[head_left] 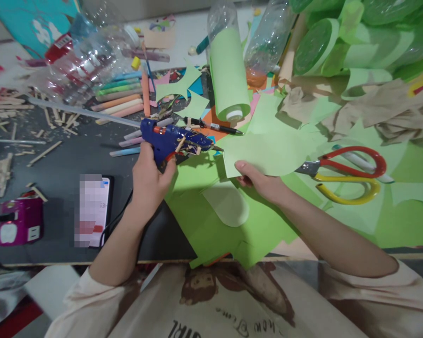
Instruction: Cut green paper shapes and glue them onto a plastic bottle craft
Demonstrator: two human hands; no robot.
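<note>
My left hand [148,178] is closed round the grip of a blue glue gun [169,138], whose nozzle points right toward the edge of a light green paper sheet [268,150]. Bits of wood stick to the gun's barrel. My right hand [259,180] pinches the near edge of that green sheet, thumb on top, and lifts it a little off the table. A darker green sheet [211,225] and a pale rounded cut-out [229,204] lie beneath both hands.
Red-and-yellow scissors [348,176] lie right of the sheet. A clear bottle wrapped in green paper [227,70], a black pen [215,126], pastel sticks [120,101], another clear bottle [88,56], scattered wooden sticks [7,136], a phone [93,211] and a purple box [19,220] crowd the table.
</note>
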